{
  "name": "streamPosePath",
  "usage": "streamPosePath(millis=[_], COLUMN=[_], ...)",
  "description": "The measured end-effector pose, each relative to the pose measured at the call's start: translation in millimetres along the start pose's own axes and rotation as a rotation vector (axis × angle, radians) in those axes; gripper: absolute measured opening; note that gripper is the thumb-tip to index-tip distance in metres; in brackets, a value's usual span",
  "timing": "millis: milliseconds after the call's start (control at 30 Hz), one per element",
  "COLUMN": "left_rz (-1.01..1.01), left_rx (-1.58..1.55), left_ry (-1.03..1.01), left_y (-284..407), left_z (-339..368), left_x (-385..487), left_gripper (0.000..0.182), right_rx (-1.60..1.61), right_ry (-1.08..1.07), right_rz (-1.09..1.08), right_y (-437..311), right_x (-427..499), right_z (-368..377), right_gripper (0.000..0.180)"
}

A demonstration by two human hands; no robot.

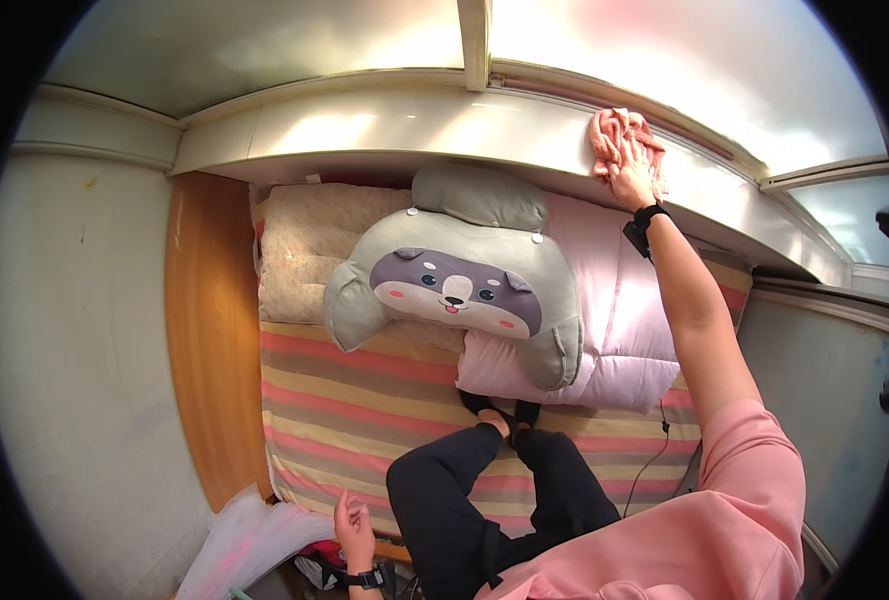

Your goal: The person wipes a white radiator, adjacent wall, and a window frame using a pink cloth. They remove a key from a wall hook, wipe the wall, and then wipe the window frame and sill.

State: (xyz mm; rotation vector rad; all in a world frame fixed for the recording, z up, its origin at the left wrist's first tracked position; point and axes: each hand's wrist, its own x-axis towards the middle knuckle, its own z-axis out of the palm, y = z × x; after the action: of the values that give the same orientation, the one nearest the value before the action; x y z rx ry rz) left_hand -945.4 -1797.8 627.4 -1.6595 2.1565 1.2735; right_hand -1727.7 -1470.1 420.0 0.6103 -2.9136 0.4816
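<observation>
My right hand (632, 180) presses a crumpled pink cloth (615, 135) flat against the white window sill (542, 135), close to the sliding window's track. At the lower left, my left hand (353, 521) hangs free with its fingers loosely curled, holding nothing, beside a translucent plastic bag (257, 529). Between the two hands, a grey backrest cushion with a dog's face (456, 292) lies on the bed, partly over a folded pale pink quilt (624, 300) and a beige pillow or pad (317, 240).
Striped bedding (339, 405) covers the bed under my legs. A wooden board (212, 337) stands at its left end, beside a pale wall (84, 337). Frosted window panes (639, 52) rise behind the sill. A thin black cable (645, 469) runs over the bedding at the right.
</observation>
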Motion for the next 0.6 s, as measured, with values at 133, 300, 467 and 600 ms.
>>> streamPosePath(millis=[133,300,467,600], left_rz=[-0.125,-0.155,0.003,-0.058], left_rx=[0.008,-0.004,-0.150,-0.167], left_ry=[0.140,0.005,-0.120,-0.190], left_y=[-60.6,-61.2,-5.1,11.0], left_z=[-39.7,-59.0,-90.0,-121.6], left_x=[14.3,112.9,212.4,257.5], left_gripper=[0.057,0.056,0.056,0.055], right_rx=[0.137,0.063,0.080,0.253], right_ry=[-0.126,-0.297,-0.208,-0.254], right_rz=[0.181,0.002,0.175,0.409], right_y=[-41.4,-165.3,-229.3,-243.2], right_x=[14.9,39.1,51.5,68.0], right_z=[7.7,42.3,58.5,60.3], right_gripper=[0.078,0.086,0.071,0.066])
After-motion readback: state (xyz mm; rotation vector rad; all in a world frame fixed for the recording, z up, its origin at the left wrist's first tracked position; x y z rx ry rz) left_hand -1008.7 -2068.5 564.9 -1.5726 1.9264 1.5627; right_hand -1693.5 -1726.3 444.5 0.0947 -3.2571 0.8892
